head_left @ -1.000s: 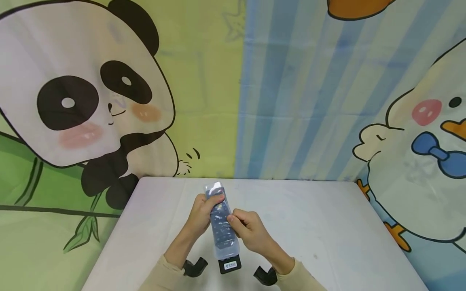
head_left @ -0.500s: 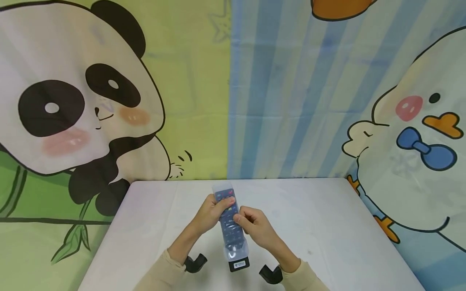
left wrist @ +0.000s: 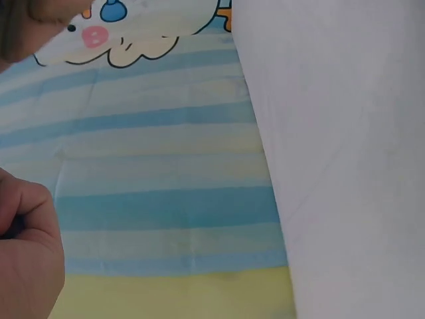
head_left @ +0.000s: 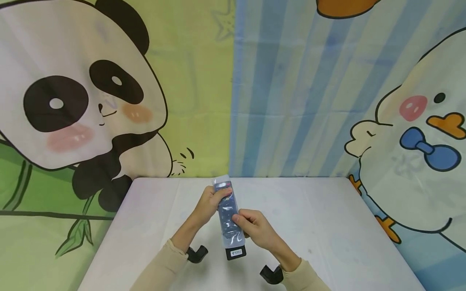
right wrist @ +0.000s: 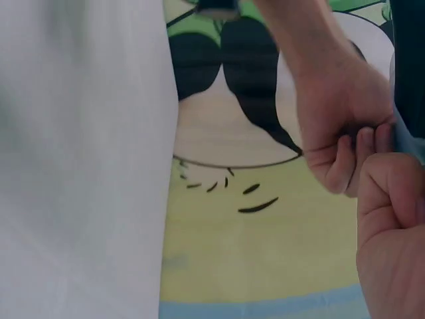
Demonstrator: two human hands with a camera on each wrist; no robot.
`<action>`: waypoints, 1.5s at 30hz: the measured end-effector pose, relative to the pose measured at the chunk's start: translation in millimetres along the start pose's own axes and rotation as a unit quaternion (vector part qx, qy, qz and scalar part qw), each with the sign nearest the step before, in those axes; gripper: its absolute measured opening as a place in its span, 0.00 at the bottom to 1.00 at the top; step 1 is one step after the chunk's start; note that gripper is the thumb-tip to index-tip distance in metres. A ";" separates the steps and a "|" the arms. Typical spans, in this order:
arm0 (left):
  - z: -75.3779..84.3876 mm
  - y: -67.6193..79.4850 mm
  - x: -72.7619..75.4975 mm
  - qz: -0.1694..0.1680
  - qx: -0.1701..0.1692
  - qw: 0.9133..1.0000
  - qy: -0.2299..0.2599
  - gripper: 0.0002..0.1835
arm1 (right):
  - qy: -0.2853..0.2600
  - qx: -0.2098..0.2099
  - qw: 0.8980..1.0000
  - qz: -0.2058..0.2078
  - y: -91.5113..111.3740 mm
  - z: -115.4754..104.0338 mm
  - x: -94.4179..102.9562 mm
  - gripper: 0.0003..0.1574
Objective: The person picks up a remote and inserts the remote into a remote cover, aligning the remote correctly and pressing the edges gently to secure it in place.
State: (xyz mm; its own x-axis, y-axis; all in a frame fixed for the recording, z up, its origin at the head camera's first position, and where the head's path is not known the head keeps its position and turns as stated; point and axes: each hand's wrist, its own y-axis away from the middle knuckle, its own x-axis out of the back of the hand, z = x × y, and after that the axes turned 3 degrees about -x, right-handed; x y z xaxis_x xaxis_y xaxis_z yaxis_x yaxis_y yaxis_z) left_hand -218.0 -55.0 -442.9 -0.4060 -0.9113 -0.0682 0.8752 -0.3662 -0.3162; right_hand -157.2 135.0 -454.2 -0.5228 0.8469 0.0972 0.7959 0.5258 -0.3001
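Observation:
A dark blue remote control (head_left: 228,216) in a clear plastic sleeve (head_left: 233,241) is held above the white table in the head view. Its near end, a black piece (head_left: 236,253) with a white label, sticks out of the sleeve. My left hand (head_left: 209,203) grips the far part, thumb across the buttons. On the right edge, nearer the black end, my right hand (head_left: 255,228) pinches the sleeved remote between thumb and curled fingers. The right wrist view shows both hands close together beside the remote's dark side (right wrist: 410,66). In the left wrist view the remote is mostly hidden.
The white table (head_left: 309,226) spreads under both arms. Behind it hangs a cloth backdrop (head_left: 196,101) with a panda and a white bird. A black wrist mount (head_left: 198,254) sits by the left wrist, another (head_left: 272,275) by the right.
The remote and my left hand have shifted slightly away from the body over the last half second. My right hand stays nearly in place, now closer to the black end. The head view has turned slightly.

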 end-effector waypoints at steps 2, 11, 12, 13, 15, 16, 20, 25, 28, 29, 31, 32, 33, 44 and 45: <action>-2.1 -1.9 2.0 0.013 0.008 1.000 0.027 0.17 | -0.013 -0.002 1.000 0.000 -0.9 -2.0 -2.2 0.18; -5.4 -8.2 0.3 0.023 -0.005 0.994 0.103 0.14 | 0.008 0.013 1.000 0.027 4.1 -11.8 -8.4 0.19; -5.1 -7.6 -0.7 0.017 -0.007 0.995 0.098 0.13 | 0.015 0.019 0.999 0.028 4.4 -11.1 -7.8 0.20; -4.8 -6.7 -1.4 0.012 -0.008 0.996 0.088 0.13 | 0.022 0.024 0.999 0.027 4.5 -10.1 -6.9 0.20; -4.0 -5.4 -2.3 0.002 -0.014 0.998 0.064 0.14 | 0.052 0.029 0.998 0.035 3.5 -7.4 -4.2 0.21; -3.6 -5.0 -2.5 -0.002 -0.017 0.998 0.053 0.14 | 0.066 0.030 0.997 0.040 3.0 -5.6 -2.5 0.21; -2.7 -5.4 -0.2 0.000 -0.017 1.000 0.017 0.16 | 0.133 0.018 0.989 0.056 3.1 1.3 5.2 0.21; -5.5 -7.7 8.4 0.018 -0.005 1.000 0.005 0.16 | 0.147 -0.004 0.989 0.013 1.8 6.8 9.3 0.23; -8.4 -8.7 14.0 0.034 0.005 0.999 0.008 0.16 | 0.110 -0.017 0.994 -0.004 -1.6 6.7 7.6 0.23; -9.7 -9.0 15.8 0.044 0.012 0.999 0.016 0.16 | 0.098 -0.021 0.995 -0.003 -2.5 6.6 6.8 0.23; -12.1 -10.0 18.7 0.071 0.027 0.996 0.049 0.15 | 0.070 -0.023 0.997 -0.001 -3.1 5.0 4.5 0.23; -12.9 -10.4 19.9 0.086 0.031 0.994 0.067 0.15 | 0.055 -0.021 0.998 -0.004 -3.0 3.9 3.0 0.22; -13.6 -11.0 21.0 0.100 0.033 0.991 0.085 0.14 | 0.042 -0.020 0.999 -0.009 -2.1 2.1 1.2 0.22; -3.4 -7.0 15.0 0.042 0.007 0.998 0.039 0.15 | 0.023 -0.002 1.000 -0.007 8.5 2.4 -4.0 0.23; -2.2 -6.2 13.8 0.025 0.003 0.999 0.026 0.15 | 0.031 -0.006 0.999 -0.008 9.1 5.3 -3.0 0.23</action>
State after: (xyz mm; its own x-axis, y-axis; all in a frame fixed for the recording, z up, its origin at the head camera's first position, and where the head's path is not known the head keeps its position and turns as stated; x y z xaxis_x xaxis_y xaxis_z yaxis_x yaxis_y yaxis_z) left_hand -229.6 -64.8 -443.9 -0.3753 -0.9173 -0.1333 0.8959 -0.3222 -0.3060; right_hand -150.1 136.8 -462.3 -0.5159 0.8415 0.1607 0.7911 0.5399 -0.2875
